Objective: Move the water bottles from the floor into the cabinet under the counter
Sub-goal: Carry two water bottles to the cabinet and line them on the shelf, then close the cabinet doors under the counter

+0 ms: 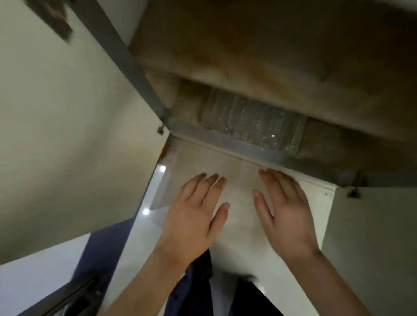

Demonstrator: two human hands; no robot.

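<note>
A shrink-wrapped pack of clear water bottles lies inside the open cabinet, just behind its grey metal bottom rail, partly hidden by the brown counter edge above. My left hand and my right hand hover side by side over the pale floor in front of the cabinet, palms down, fingers spread and pointing toward the pack. Neither hand touches the pack or holds anything. The view is blurred.
The left cabinet door stands swung open, and the right door is open too. The brown counter underside overhangs the opening. My dark trouser legs are below, on the glossy white floor.
</note>
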